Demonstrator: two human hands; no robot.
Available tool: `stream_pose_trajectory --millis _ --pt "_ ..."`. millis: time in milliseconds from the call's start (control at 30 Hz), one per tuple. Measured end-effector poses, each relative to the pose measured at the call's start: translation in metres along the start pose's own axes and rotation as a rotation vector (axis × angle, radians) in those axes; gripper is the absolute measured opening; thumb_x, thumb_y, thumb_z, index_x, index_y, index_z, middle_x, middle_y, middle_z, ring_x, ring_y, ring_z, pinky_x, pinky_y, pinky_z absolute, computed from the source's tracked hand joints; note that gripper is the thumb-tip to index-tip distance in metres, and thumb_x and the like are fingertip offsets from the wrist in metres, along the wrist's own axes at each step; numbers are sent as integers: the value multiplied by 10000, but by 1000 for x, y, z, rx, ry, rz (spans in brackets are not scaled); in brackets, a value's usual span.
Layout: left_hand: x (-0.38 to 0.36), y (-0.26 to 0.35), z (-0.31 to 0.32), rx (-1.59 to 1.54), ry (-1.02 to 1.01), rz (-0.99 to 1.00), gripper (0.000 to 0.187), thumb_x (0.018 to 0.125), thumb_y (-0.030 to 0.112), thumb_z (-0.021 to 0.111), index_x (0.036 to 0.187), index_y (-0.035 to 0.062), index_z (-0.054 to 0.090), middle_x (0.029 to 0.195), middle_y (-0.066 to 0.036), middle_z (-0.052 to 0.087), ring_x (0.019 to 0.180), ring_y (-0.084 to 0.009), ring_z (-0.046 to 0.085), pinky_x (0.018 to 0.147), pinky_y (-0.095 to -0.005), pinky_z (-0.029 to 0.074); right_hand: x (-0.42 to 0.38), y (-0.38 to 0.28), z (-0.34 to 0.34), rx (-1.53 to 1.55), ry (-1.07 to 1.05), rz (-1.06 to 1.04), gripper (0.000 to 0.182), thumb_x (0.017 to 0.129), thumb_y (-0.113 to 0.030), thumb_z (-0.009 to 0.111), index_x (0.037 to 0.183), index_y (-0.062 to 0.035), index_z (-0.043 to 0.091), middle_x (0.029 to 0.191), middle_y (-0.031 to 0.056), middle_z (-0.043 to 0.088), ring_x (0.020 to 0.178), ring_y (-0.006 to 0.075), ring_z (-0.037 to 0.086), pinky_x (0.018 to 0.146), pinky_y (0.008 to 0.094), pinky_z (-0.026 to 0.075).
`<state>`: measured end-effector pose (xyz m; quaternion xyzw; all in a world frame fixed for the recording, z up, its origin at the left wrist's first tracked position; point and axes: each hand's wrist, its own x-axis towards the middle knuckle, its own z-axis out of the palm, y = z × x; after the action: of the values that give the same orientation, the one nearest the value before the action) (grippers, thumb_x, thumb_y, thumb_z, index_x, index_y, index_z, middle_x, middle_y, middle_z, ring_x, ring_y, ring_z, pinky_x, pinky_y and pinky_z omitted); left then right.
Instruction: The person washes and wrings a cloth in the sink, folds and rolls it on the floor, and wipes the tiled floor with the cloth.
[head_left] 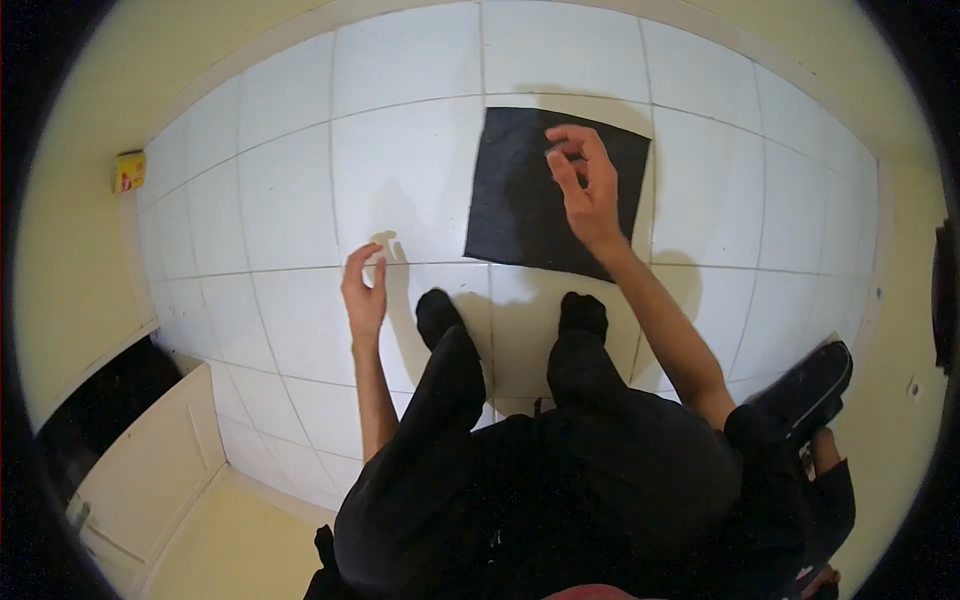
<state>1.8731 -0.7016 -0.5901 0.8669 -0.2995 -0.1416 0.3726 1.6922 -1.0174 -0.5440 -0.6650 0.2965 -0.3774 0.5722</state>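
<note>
Single head-worn camera, looking forward and steeply down from above the wearer's lap, both forearms and feet within close range, tiled floor (410,150) beyond, walls curving at the frame's edges

I've got a white tiled floor (405,150) with a black cloth (512,190) spread on it. Socked feet (583,315) rest near the cloth.

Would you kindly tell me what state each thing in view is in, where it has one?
Black cloth: spread flat on the floor, not folded.
Left hand: empty, fingers loosely bent.
Right hand: over the cloth, fingers curled but apart, nothing visible in them.
Pale door: appears open, beside a dark gap.
Black socks: worn, on both feet.
</note>
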Motion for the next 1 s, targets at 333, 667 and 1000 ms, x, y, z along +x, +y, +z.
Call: stream_pose_trajectory --millis 333,667,1000 --pt "-25 37 33 -48 -243 86 246 910 39 692 1152 81 683 1186 -133 688 1139 -337 644 988 -409 512 -25 15 202 -155 -445 -144 642 869 -63 735 1456 -94 477 1371 182 560 1260 320 574 1013 422 512" --pt "18 21 62 146 -488 633 223 864 104 737 1086 104 713 1172 -58 695 1089 -287 652 949 -417 521 -92 74 -91 -802 -726 -116 221 914 -207 747 1045 -36 698 1037 125 658 946 293 664 792 395 553" --pt "58 17 83 292 -713 927 224 836 108 744 1058 85 724 1117 -55 705 1040 -257 669 945 -404 522 -136 92 -158 -923 -749 -360 275 841 -134 751 1074 -22 657 1079 122 647 1070 280 625 906 432 516"
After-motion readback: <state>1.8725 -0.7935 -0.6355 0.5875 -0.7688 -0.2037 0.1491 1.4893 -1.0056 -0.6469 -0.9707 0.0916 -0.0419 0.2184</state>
